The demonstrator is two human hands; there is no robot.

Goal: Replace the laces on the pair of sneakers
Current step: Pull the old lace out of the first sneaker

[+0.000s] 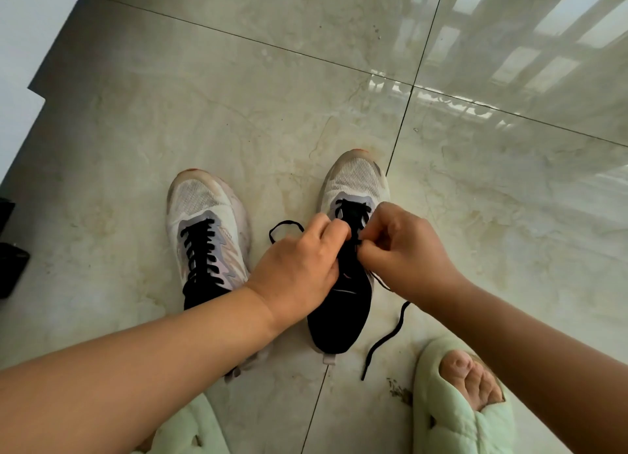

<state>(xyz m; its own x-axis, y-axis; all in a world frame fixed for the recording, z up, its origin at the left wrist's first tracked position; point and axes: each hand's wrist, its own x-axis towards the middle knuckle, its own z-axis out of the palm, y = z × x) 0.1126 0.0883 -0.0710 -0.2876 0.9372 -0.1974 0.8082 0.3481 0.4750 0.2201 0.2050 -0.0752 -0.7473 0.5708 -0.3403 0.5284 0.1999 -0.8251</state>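
Green padded slippers (465,416) at the bottom edge, one showing bare toes, the other cut off. Ahead on the marble tile floor (238,97): two white mesh sneakers, toes pointing away. Left sneaker (204,229) fully laced in black. Right sneaker (353,195) partly laced; black lace (385,338) trails loose beside it. Left hand (299,267) curled over the tongue, fingertips at the eyelets. Right hand (404,250) pinches the lace. Exact eyelet hidden by fingers. Dark objects (10,260) cropped at left.

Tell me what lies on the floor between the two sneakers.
A loop of black lace and bare tile, seen in the head view; nearer, the left hand covers the gap.
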